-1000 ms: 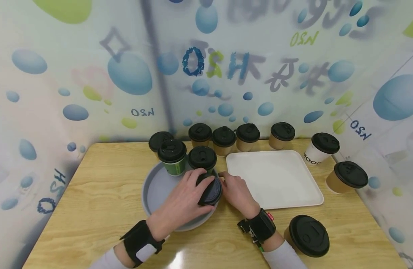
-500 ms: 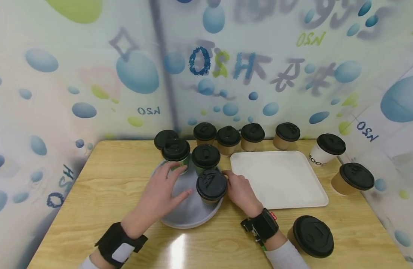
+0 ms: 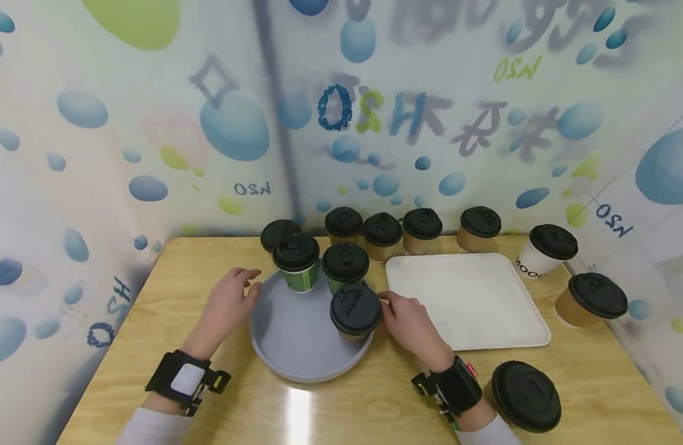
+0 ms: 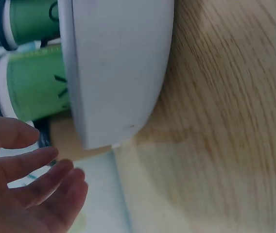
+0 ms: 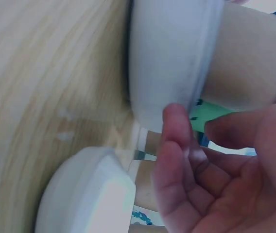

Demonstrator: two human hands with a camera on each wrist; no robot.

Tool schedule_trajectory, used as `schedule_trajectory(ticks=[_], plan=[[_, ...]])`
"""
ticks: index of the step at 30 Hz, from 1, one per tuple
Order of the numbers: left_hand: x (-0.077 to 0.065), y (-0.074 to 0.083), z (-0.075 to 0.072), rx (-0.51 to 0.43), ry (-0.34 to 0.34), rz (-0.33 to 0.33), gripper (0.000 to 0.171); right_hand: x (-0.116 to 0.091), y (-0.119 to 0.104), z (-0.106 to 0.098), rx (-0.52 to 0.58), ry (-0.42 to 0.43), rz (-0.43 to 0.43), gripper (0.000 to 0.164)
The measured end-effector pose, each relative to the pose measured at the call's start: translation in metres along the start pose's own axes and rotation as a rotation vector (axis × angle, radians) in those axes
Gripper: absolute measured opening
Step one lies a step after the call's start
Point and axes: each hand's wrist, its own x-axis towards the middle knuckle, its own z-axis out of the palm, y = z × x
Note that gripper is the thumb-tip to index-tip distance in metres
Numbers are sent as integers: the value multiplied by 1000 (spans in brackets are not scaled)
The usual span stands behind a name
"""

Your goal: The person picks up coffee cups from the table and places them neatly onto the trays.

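- Three black-lidded cups stand on the round grey plate (image 3: 296, 337): a green cup (image 3: 298, 267) at its back, a second green cup (image 3: 343, 266) just right of that, and a brown cup (image 3: 356, 312) at the right, nearer the person.
- Key relation: the plate lies between both hands on the wooden surface (image 3: 252, 414), to the right of the left hand (image 3: 224, 306) and to the left of the right hand (image 3: 416, 327). Being round, it has no long axis.
- Nearer is the right hand; its fingertips seem to touch the plate's outer wall, close by the brown cup. The left hand is just beside the left rim, apart from it.
- Left hand: empty, fingers loosely bent, palm turned toward the plate, forearm slanting in from the lower left.
- Right hand: grasping nothing, fingers slack at the wall, thumb apart from the rim, forearm slanting in from the lower right.
- White tray (image 3: 469, 303) rests right of the plate, near the right hand.
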Motion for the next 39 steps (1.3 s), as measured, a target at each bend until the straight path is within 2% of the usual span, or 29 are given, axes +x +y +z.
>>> schedule_trajectory(ticks=[3, 5, 13, 18, 24, 28, 32, 39], plan=[[0, -12, 2, -42, -47, -51, 33, -6, -1, 3, 30, -35, -8, 31], [-1, -17, 3, -60, -54, -65, 33, -7, -2, 6, 53, -46, -15, 31], [-7, -24, -1, -75, -17, -70, 33, 1, 1, 8, 72, -21, -5, 26], [-1, -28, -1, -99, 2, -86, 35, 9, 8, 4, 76, 29, 9, 23], [22, -41, -3, -186, 26, -55, 38, 13, 14, 4, 73, 44, 16, 18], [42, -48, -10, -268, 4, -66, 45, 14, 12, 5, 72, 38, 10, 16], [65, -47, -19, -344, -75, -101, 60, 15, 10, 7, 77, 24, 21, 15], [98, -29, -30, -353, -251, -105, 76, 13, 7, 10, 81, 14, 22, 15]])
